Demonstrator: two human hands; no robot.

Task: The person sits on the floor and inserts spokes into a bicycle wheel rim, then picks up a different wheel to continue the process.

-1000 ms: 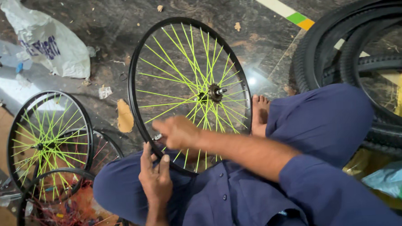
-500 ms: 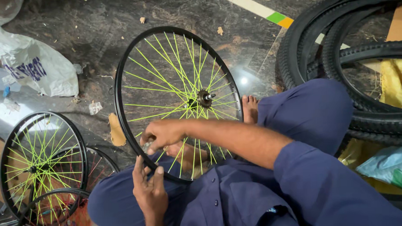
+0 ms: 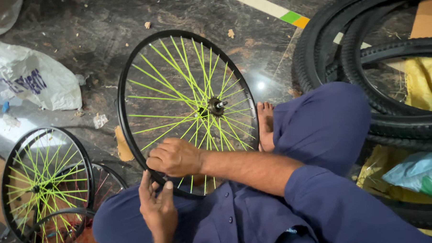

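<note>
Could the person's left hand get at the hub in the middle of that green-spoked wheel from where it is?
Probably yes. The left hand sits by the near rim of the wheel, and nothing covers the hub; the right hand on the rim lies partly between.

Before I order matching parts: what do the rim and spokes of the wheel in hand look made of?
Rim: apparently metal with smooth black paint, judging by its thin, rigid hoop. Spokes: thin straight wires, probably steel, coated glossy neon yellow-green.
</note>
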